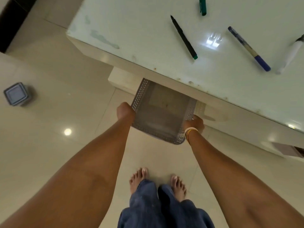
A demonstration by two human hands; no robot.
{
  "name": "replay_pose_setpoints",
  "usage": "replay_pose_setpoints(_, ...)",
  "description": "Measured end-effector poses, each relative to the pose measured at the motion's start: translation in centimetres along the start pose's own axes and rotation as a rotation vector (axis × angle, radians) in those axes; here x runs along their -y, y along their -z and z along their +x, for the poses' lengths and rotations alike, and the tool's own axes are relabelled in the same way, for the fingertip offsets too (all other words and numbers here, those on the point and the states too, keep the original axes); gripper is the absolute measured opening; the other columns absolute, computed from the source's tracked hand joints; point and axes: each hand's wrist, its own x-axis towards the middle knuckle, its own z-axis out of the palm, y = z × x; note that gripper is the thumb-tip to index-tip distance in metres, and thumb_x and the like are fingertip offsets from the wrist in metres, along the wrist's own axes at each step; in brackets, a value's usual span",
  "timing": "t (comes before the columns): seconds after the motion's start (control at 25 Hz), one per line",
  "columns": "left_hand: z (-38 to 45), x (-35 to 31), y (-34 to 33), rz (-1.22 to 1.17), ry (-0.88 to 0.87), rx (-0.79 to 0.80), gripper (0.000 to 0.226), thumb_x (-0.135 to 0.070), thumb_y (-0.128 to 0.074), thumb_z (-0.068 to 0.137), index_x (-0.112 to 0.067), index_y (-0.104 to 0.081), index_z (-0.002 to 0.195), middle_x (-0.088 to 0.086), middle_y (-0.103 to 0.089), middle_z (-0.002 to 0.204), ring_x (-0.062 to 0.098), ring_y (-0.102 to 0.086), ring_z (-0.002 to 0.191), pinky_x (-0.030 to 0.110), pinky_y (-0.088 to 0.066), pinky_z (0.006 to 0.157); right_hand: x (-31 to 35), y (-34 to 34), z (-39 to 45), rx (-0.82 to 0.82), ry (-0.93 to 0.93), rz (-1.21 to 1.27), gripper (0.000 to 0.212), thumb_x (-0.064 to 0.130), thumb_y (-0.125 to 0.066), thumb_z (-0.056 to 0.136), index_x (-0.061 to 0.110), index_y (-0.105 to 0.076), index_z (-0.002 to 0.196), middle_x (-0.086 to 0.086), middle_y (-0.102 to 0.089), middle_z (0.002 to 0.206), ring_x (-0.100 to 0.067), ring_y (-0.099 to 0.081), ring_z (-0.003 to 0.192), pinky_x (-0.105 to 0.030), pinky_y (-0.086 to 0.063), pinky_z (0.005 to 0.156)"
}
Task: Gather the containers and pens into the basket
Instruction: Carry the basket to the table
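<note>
A grey perforated basket (162, 112) sits low by the floor, its far end hidden under the white table (148, 38). My left hand (125, 111) grips its left rim and my right hand (195, 123) grips its right rim. Nothing shows inside the basket. On the tabletop lie a black pen with a green end (183, 37), a green marker (202, 5) at the top edge, a blue pen (249, 48) and a white pen (291, 54) at the right edge. A blue-grey lidded container (16, 94) stands on the floor at far left.
Glossy beige floor tiles (65, 145) surround me, and my bare feet (158, 180) stand just behind the basket. The table's front edge (213, 96) overhangs the basket. A dark panel (11, 22) fills the top-left corner.
</note>
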Motion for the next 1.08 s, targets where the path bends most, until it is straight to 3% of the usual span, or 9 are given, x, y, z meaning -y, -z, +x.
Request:
replay_pose_setpoints(0.16,-7.5,4.8,4.0,0.012,0.073,0.100,0.025,-0.001,-0.056,0.082,0.002,-0.064,0.105,0.020,-0.068,0.108,0.036,-0.064,0.103,0.032,-0.047,0.070,-2.2,3.5,-7.1,0.055,0.008,0.023,0.014,0.005,-0.055,0.078,0.010,-0.069,0.079,-0.014,-0.064,0.074,-0.024,-0.061,0.074,-0.030,-0.043,0.064)
replay_pose_setpoints(0.24,-11.5,6.7,6.3,0.033,0.098,0.123,0.029,0.000,-0.058,0.083,0.003,-0.060,0.112,0.020,-0.065,0.113,0.036,-0.062,0.106,0.034,-0.049,0.074,-2.6,6.1,-11.2,0.078,-0.009,-0.031,0.013,0.004,-0.056,0.078,0.011,-0.067,0.076,-0.010,-0.058,0.069,-0.022,-0.055,0.069,-0.027,-0.038,0.060)
replay_pose_setpoints(0.4,-18.8,9.8,10.4,0.090,0.135,0.157,0.034,0.000,-0.054,0.087,0.003,-0.051,0.121,0.022,-0.059,0.122,0.037,-0.058,0.114,0.037,-0.050,0.087,-3.9,10.9,-19.1,0.112,-0.055,-0.083,0.017,0.003,-0.057,0.081,0.008,-0.071,0.089,-0.012,-0.068,0.081,-0.025,-0.058,0.071,-0.024,-0.040,0.063)
replay_pose_setpoints(0.64,-26.6,13.5,17.5,0.117,0.090,0.213,0.033,-0.001,-0.053,0.087,0.003,-0.052,0.120,0.022,-0.062,0.120,0.037,-0.060,0.111,0.037,-0.052,0.084,-3.8,16.3,-29.0,0.103,-0.094,-0.047,0.032,0.004,-0.054,0.084,0.013,-0.070,0.111,-0.011,-0.072,0.110,-0.032,-0.066,0.099,-0.025,-0.047,0.073)
replay_pose_setpoints(0.84,-29.6,13.8,26.2,0.086,0.021,0.190,0.037,0.000,-0.057,0.084,0.004,-0.053,0.121,0.021,-0.062,0.118,0.036,-0.061,0.110,0.037,-0.054,0.083,1.7,20.0,-36.2,0.087,-0.040,-0.014,0.034,0.001,-0.051,0.083,0.014,-0.072,0.107,-0.012,-0.072,0.105,-0.030,-0.065,0.092,-0.026,-0.050,0.074)
replay_pose_setpoints(0.96,-29.9,13.0,30.3,0.073,-0.018,0.156,0.036,-0.001,-0.056,0.085,0.003,-0.054,0.120,0.019,-0.064,0.118,0.036,-0.063,0.110,0.038,-0.056,0.086,5.1,21.4,-38.0,0.076,0.006,0.023,0.034,0.002,-0.051,0.082,0.016,-0.073,0.105,-0.011,-0.072,0.105,-0.032,-0.066,0.100,-0.031,-0.054,0.086)
replay_pose_setpoints(1.08,-29.7,11.9,32.8,0.051,-0.046,0.131,0.036,-0.001,-0.056,0.083,0.002,-0.054,0.119,0.019,-0.063,0.116,0.035,-0.062,0.109,0.038,-0.056,0.085,8.6,22.6,-38.4,0.092,0.057,0.033,0.035,0.003,-0.050,0.084,0.017,-0.072,0.107,-0.011,-0.072,0.108,-0.032,-0.065,0.104,-0.028,-0.050,0.082)
